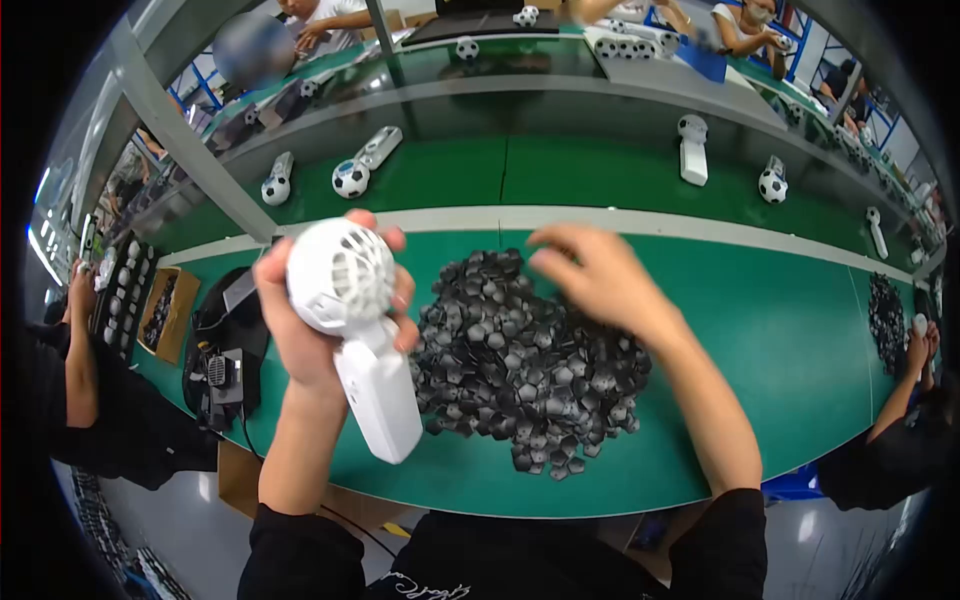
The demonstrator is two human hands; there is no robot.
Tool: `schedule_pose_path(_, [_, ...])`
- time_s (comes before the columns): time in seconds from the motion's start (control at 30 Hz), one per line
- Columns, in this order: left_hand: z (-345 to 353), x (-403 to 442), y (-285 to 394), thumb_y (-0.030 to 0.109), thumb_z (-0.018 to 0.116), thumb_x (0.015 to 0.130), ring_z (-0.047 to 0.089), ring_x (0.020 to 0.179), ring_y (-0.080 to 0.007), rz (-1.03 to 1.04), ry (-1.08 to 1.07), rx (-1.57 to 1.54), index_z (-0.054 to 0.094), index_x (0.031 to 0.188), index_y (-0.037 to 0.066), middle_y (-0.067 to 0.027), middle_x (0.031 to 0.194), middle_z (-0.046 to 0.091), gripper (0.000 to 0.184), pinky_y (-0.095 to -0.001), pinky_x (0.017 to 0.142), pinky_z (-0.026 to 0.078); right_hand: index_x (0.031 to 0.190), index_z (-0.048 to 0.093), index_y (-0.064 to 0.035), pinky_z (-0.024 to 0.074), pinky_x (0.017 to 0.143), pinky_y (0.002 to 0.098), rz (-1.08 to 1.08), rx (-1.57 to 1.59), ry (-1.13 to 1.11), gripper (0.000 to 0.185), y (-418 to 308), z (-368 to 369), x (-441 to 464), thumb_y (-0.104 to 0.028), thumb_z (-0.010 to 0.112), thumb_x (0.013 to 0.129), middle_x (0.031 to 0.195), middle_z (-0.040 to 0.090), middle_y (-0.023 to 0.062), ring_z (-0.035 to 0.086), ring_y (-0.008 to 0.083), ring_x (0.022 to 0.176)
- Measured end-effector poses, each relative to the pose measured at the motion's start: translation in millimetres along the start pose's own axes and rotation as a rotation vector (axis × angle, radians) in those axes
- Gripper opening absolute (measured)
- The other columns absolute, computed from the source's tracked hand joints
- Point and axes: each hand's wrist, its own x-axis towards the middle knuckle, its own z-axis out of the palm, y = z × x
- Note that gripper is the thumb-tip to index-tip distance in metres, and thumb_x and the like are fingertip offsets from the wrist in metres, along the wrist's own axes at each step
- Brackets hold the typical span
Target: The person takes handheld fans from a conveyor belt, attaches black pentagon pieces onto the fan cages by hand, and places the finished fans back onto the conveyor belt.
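Note:
My left hand [300, 325] is wrapped round a white handheld fan [378, 395]. The fan's round head has a slotted grille and points up, its flat handle slanting down to the right. Below and beyond the fan lies a heap of small black pentagon pieces [530, 360] on the green table. At the heap's far right edge, my right hand [595, 270] hovers with bent fingers, thumb and forefinger slightly apart. It is somewhat blurred, and nothing shows between the fingertips.
Beyond the table's pale edge, a green conveyor belt [590, 175] carries several football-patterned fans [351, 178]. A black bag [205, 385] with a small device [225, 372] and a cardboard box [170, 318] sit at left. Co-workers are on both sides and across.

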Motion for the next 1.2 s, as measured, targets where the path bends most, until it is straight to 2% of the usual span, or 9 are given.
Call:
schedule_pose_path(0.07, [-14.2, -9.3, -17.2, 0.054, 0.032, 0.085, 0.056, 0.059, -0.0277, -0.173, 0.029, -0.023, 0.045, 0.112, 0.006, -0.0164, 0.094, 0.055, 0.057, -0.0383, 0.046, 0.050, 0.089, 0.065, -0.0003, 0.0484, 0.072, 0.0332, 0.051, -0.158, 0.164, 0.023, 14.0, -4.8, 4.8, -0.021, 0.062, 0.081, 0.085, 0.066, 0.0128, 0.063, 0.0253, 0.077])
schedule_pose_path(0.17, [-37.6, -14.1, -40.3, 0.049, 0.031, 0.088, 0.056, 0.059, -0.0272, -0.231, 0.105, 0.034, 0.045, 0.114, 0.009, -0.0171, 0.094, 0.055, 0.049, -0.0381, 0.042, 0.049, 0.083, 0.065, 0.0004, 0.0478, 0.071, 0.0348, 0.222, -0.004, -0.110, 0.023, 16.7, 0.8, 6.6, -0.022, 0.063, 0.080, 0.081, 0.066, 0.0127, 0.062, 0.0256, 0.077])
schedule_pose_path(0.33, [-57.6, -18.6, -47.0, 0.044, 0.030, 0.090, 0.058, 0.060, -0.0260, -0.294, 0.008, 0.050, 0.044, 0.113, 0.007, -0.0171, 0.095, 0.055, 0.046, -0.0362, 0.041, 0.049, 0.083, 0.066, -0.0008, 0.0483, 0.072, 0.0376, 0.254, -0.228, -0.186, 0.026, 3.3, 27.3, 5.9, -0.026, 0.066, 0.076, 0.081, 0.065, 0.0144, 0.063, 0.0287, 0.079])
schedule_pose_path(0.43, [-63.0, -20.9, -49.2, 0.043, 0.028, 0.090, 0.061, 0.066, -0.0257, -0.329, 0.020, 0.185, 0.044, 0.113, 0.004, -0.0170, 0.096, 0.056, 0.047, -0.0358, 0.043, 0.051, 0.083, 0.064, 0.0010, 0.0474, 0.067, 0.0319, 0.151, -0.267, 0.033, 0.020, 6.4, 42.2, 10.9, -0.017, 0.067, 0.075, 0.077, 0.064, 0.0121, 0.061, 0.0193, 0.073])
schedule_pose_path(0.6, [-56.9, -14.5, -45.5, 0.041, 0.028, 0.091, 0.062, 0.073, -0.0252, -0.359, 0.147, 0.196, 0.044, 0.114, 0.003, -0.0167, 0.097, 0.058, 0.047, -0.0357, 0.047, 0.053, 0.085, 0.065, 0.0012, 0.0474, 0.064, 0.0298, 0.257, -0.081, -0.167, 0.017, -7.3, 26.9, 21.8, -0.011, 0.067, 0.074, 0.077, 0.064, 0.0120, 0.062, 0.0168, 0.072])
schedule_pose_path(0.67, [-59.2, -13.8, -41.4, 0.040, 0.029, 0.091, 0.063, 0.077, -0.0249, -0.428, 0.114, 0.244, 0.044, 0.116, 0.003, -0.0163, 0.095, 0.059, 0.047, -0.0348, 0.049, 0.055, 0.086, 0.066, 0.0023, 0.0494, 0.063, 0.0300, 0.154, 0.430, -0.007, 0.017, -25.6, 28.0, 16.4, -0.008, 0.067, 0.073, 0.078, 0.065, 0.0120, 0.063, 0.0166, 0.073])
schedule_pose_path(0.7, [-60.0, -13.5, -40.9, 0.040, 0.030, 0.091, 0.063, 0.079, -0.0248, -0.464, 0.094, 0.265, 0.044, 0.116, 0.004, -0.0161, 0.095, 0.059, 0.047, -0.0343, 0.051, 0.055, 0.086, 0.066, 0.0023, 0.0494, 0.063, 0.0300, 0.158, 0.422, -0.011, 0.017, -36.1, 32.1, 12.3, -0.008, 0.067, 0.073, 0.078, 0.065, 0.0120, 0.063, 0.0166, 0.073])
schedule_pose_path(0.9, [-69.6, -17.1, -35.4, 0.043, 0.033, 0.090, 0.063, 0.070, -0.0223, -0.566, 0.088, 0.188, 0.044, 0.117, 0.003, -0.0132, 0.090, 0.061, 0.049, -0.0326, 0.050, 0.055, 0.086, 0.067, -0.0006, 0.0533, 0.075, 0.0340, -0.775, 0.121, 0.155, 0.018, -55.0, 67.6, 13.8, -0.005, 0.068, 0.068, 0.087, 0.067, 0.0124, 0.066, 0.0237, 0.081])
schedule_pose_path(1.2, [-71.5, -15.1, -33.9, 0.037, 0.051, 0.086, 0.063, 0.061, -0.0206, -0.568, -0.069, 0.188, 0.045, 0.116, 0.004, -0.0101, 0.084, 0.060, 0.045, -0.0315, 0.048, 0.054, 0.084, 0.067, -0.0027, 0.0505, 0.085, 0.0367, -0.813, 0.153, 0.104, 0.019, -42.6, 64.5, 15.2, -0.010, 0.069, 0.067, 0.093, 0.067, 0.0099, 0.065, 0.0240, 0.088])
